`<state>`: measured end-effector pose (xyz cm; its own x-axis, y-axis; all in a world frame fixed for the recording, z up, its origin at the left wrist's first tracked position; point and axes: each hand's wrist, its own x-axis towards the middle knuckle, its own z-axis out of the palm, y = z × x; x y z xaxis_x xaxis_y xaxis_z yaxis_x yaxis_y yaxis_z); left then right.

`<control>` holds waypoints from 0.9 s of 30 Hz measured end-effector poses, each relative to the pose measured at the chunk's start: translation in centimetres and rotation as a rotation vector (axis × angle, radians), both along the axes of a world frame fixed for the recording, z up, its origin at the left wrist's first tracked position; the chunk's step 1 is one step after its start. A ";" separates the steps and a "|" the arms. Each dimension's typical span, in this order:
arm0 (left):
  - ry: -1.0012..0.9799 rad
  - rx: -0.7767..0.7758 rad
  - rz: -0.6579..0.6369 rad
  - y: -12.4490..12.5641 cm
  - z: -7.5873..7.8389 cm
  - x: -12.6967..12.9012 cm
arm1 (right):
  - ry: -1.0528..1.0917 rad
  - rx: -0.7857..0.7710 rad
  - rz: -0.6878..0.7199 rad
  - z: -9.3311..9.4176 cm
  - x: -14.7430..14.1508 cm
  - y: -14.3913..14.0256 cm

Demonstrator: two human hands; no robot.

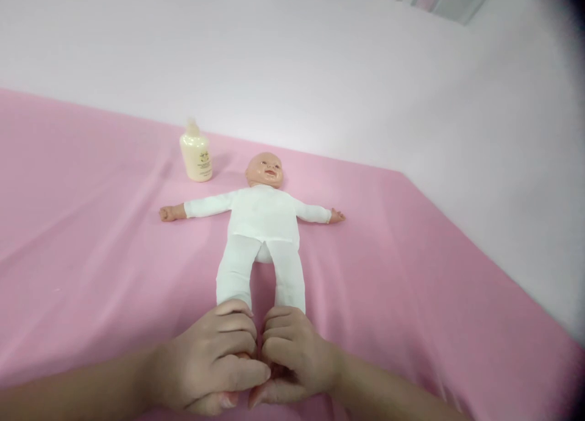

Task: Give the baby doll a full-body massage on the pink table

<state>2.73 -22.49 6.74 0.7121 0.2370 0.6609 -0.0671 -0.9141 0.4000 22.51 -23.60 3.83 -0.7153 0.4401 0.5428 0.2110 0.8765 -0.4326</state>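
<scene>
A baby doll [265, 217] with a white cloth body lies on its back, arms stretched out sideways and head away from me. My left hand [219, 354] is wrapped round the lower part of the doll's leg on the left. Round the other lower leg, my right hand [295, 351] is closed in the same way. The doll's feet are hidden by my fingers, and my two thumbs come close together below them.
Beyond the doll's arm on the left stands a cream pump bottle [197, 156] with dark print. A pink cloth [114, 250] with folds covers the table, whose far edge runs behind the bottle and the doll's head. Pale floor lies past it.
</scene>
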 end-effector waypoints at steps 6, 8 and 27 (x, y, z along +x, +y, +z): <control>-0.015 -0.022 -0.007 0.0 -0.2 0.0 | -0.120 0.031 0.008 -0.4 0.1 0.0; -0.022 -0.057 -0.008 -0.1 -0.3 0.0 | -0.128 0.069 0.013 -0.3 0.1 0.0; -0.143 -0.213 -0.073 -0.4 -2.2 -0.1 | 0.155 0.016 -0.029 0.4 -0.5 0.1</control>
